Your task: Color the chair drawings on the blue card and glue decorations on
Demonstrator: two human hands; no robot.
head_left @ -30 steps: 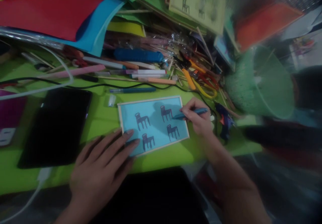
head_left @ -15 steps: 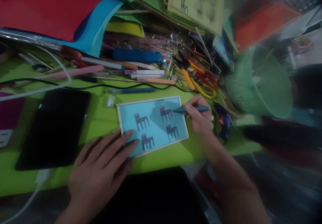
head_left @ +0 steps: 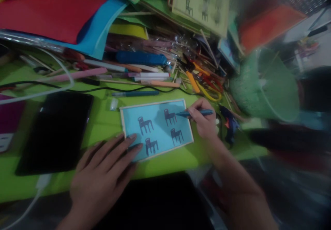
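A light-blue card [head_left: 160,123] with a thin pale border lies on the green tabletop in front of me, bearing several dark drawings of chairs. My right hand [head_left: 205,119] pinches a dark blue pen [head_left: 184,113], its tip beside the upper right chair drawing [head_left: 170,117]. Whether the tip touches the card I cannot tell. My left hand [head_left: 103,171] is open, fingers spread, with fingertips resting on the card's lower left corner. A capped-looking blue pen [head_left: 136,93] lies just above the card, next to a small whitish cap [head_left: 113,104].
A black tablet [head_left: 55,133] with a white cable lies at left. Behind the card are markers [head_left: 152,75], sticks, orange-handled pliers [head_left: 192,81] and scissors. A green bucket [head_left: 266,88] and a glue gun [head_left: 229,125] stand at right. Coloured sheets [head_left: 46,14] are stacked at back left.
Almost nothing differs. My right hand with the pen has shifted very slightly left; my left hand and the card stay in place.
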